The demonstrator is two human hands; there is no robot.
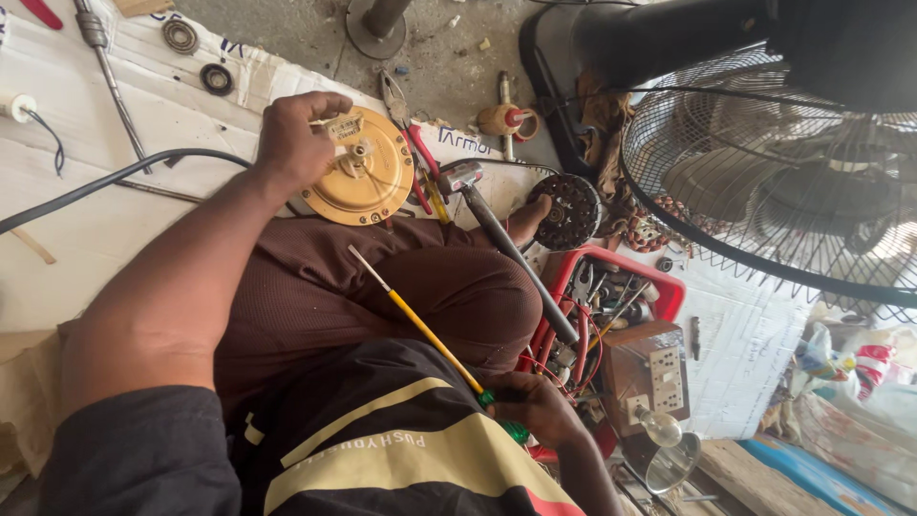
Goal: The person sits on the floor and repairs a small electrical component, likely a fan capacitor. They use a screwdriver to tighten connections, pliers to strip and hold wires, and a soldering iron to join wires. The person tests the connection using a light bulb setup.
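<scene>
The left hand (291,139) is closed on the rim of a round brass-coloured motor cover (361,172), fingers curled over its far edge and thumb at the near side, so the disc stands tilted against the knee with its small cream terminal part facing up. Holding it by the rim keeps the centre hub clear, which looks like the part being worked on. The right hand (535,406) is wrapped shut around the green handle of a long yellow-shafted screwdriver (420,325); the shaft slants up and to the left across the brown trouser leg, its tip pointing toward the cover but stopping well short, near the thigh. So the cover sits in the left grip, far and left of the right grip, with the screwdriver lying between the two.

Just right of the cover, red-handled pliers (415,153) lie on the white sheet (86,220) spread over the floor, and a hammer (497,234) slants from there down toward a red tray (669,291) crowded with wires and small tools. A dark wound stator (570,212) rests by the foot, beside the hammer head. A standing fan's wire guard (764,182) fills the far right. A black cable (105,182) crosses the sheet at the left.
</scene>
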